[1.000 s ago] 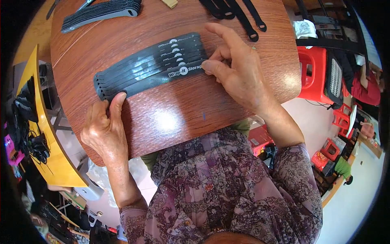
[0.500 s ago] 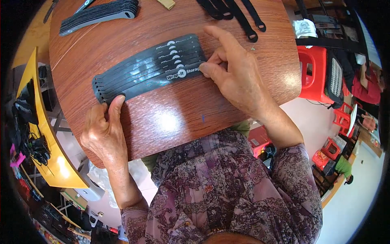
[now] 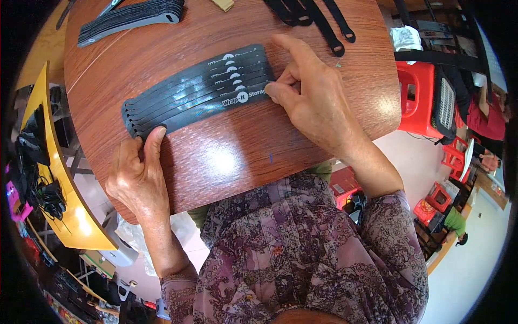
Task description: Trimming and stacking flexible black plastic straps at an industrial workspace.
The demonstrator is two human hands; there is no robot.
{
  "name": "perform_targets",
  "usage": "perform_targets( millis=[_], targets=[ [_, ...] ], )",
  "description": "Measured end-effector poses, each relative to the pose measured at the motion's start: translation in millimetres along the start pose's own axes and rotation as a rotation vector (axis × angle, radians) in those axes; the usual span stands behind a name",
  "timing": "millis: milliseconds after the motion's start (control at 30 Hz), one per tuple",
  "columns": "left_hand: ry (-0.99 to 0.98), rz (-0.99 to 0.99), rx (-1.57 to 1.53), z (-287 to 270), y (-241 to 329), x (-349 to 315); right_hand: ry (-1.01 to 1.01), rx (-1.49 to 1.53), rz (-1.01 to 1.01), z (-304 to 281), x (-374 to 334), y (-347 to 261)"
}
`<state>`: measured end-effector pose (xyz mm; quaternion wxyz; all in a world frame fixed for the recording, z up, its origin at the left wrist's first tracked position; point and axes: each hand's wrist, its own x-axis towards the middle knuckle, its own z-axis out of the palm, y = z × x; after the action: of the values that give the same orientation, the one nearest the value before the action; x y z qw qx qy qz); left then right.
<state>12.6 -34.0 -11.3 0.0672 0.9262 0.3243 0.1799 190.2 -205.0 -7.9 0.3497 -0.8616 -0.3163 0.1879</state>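
Several dark grey straps (image 3: pixel 189 89) lie on the wooden table, fanned in an overlapping row with white lettering near their right ends. At the lower left end of the nearest strap, my left hand (image 3: pixel 141 175) is closed, thumb on top and the other fingers curled below. My right hand (image 3: pixel 313 102) pinches that strap's right end between thumb and fingers, while its index finger stretches away to the far side. The fingertips partly hide both ends of the strap.
A thick stack of black straps (image 3: pixel 135 21) lies at the far left of the table (image 3: pixel 216 183). Loose black straps (image 3: pixel 324 32) lie at the far right, and a small tan piece (image 3: pixel 223 5) between them. Red stools (image 3: pixel 418 97) stand off the right edge; a yellow table (image 3: pixel 70 210) is at left.
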Motion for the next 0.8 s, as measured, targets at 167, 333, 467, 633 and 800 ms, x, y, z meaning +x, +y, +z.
perform_targets(
  millis=[167, 333, 467, 633, 800],
  targets=[
    [-0.034, -0.047, 0.014, -0.6, 0.5, -1.0, -0.006, -0.050, -0.006, -0.7, 0.9, -1.2],
    [-0.037, -0.041, 0.006, -1.5, 0.2, -0.4, 0.003, -0.063, -0.012, 0.9, 0.9, -0.7],
    [-0.030, -0.015, 0.017, -1.0, 1.3, 0.2, -0.025, -0.082, 0.006, -0.1, 1.9, -0.4],
    [-0.020, -0.013, 0.012, -2.1, 1.7, 0.4, -0.020, -0.125, -0.013, 0.7, 3.6, -2.2],
    [-0.021, -0.008, 0.018, -1.2, 1.8, 0.1, -0.014, -0.184, -0.037, 2.6, 5.8, -2.2]
  ],
)
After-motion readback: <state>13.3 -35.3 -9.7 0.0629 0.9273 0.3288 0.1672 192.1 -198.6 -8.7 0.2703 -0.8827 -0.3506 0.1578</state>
